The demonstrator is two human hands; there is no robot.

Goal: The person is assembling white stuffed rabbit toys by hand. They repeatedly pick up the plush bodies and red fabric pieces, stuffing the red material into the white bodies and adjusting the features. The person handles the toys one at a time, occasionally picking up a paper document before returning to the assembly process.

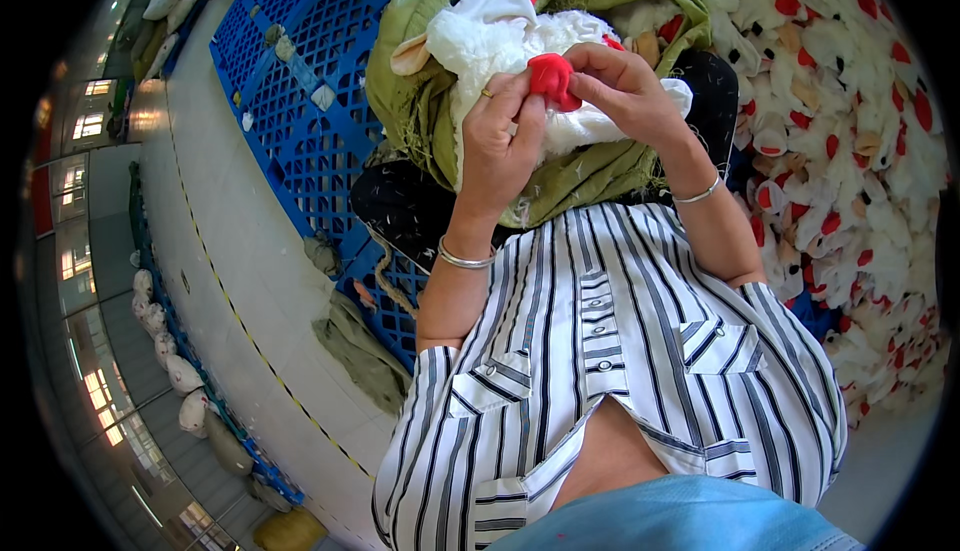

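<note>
L hand (500, 139) & R hand (632, 96): fingers of both pinched tight on red pc (552, 81), over sack (590, 179). White plush (490, 39) atop sack, under hands. Pallet (262, 81) L of sack, plush heap (850, 166) R.

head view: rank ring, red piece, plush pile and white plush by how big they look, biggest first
1. plush pile, running past the view's edge
2. white plush, partly covered by the hands
3. red piece
4. ring
</note>
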